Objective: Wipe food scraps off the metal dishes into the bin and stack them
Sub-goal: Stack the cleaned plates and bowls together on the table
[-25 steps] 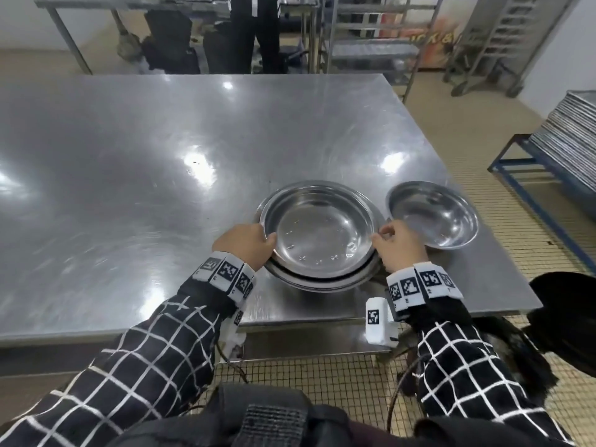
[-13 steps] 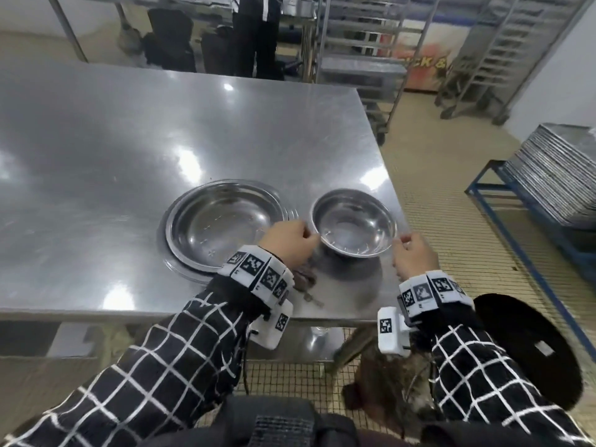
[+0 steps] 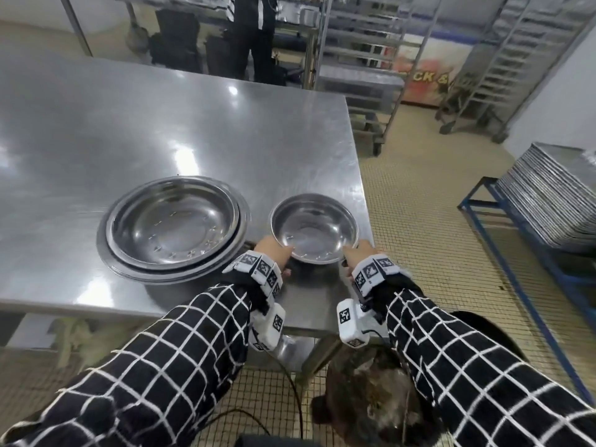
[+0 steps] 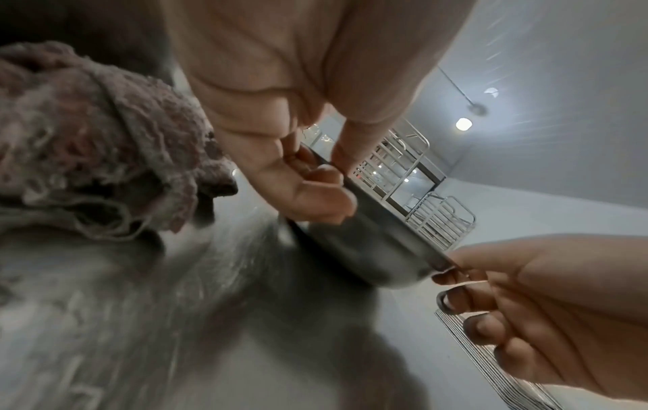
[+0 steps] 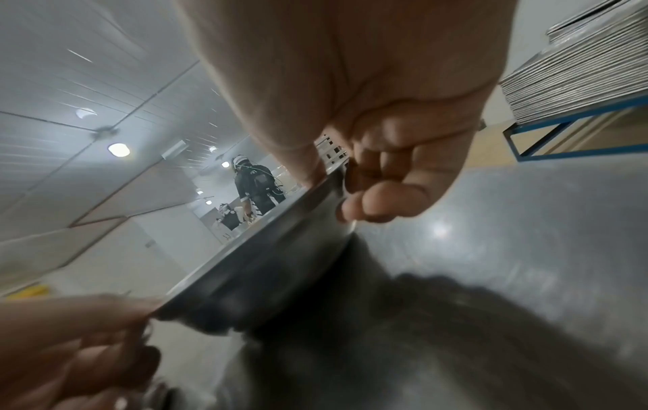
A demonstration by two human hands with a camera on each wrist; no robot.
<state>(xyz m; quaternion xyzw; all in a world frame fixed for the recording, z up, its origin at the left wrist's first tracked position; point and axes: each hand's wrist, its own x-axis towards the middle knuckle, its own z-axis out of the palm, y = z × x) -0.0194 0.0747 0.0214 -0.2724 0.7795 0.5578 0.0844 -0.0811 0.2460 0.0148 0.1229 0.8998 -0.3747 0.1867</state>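
A small metal bowl [image 3: 314, 225] is at the table's near right corner, and both my hands hold it. My left hand [image 3: 277, 251] pinches its near-left rim, thumb on top and fingers beneath [image 4: 326, 166]. My right hand [image 3: 354, 250] pinches the near-right rim the same way [image 5: 336, 188]. The bowl [image 4: 368, 244] looks raised slightly off the table, with a dark shadow under it. A stack of larger metal dishes [image 3: 174, 227] sits just to its left. A crumpled brownish cloth [image 4: 105, 152] lies on the table beside my left wrist.
The steel table [image 3: 225, 140] ends just right of the bowl. Below that corner stands a dark bin with scraps [image 3: 371, 408], with a black lid [image 3: 490, 337] to its right. Metal trays are piled on a blue rack [image 3: 548, 204]. A person [image 3: 251, 27] stands behind the table.
Both hands left the top dish of the big stack and moved right to the small bowl. They now grip its rim and it has shifted a little towards the near edge.
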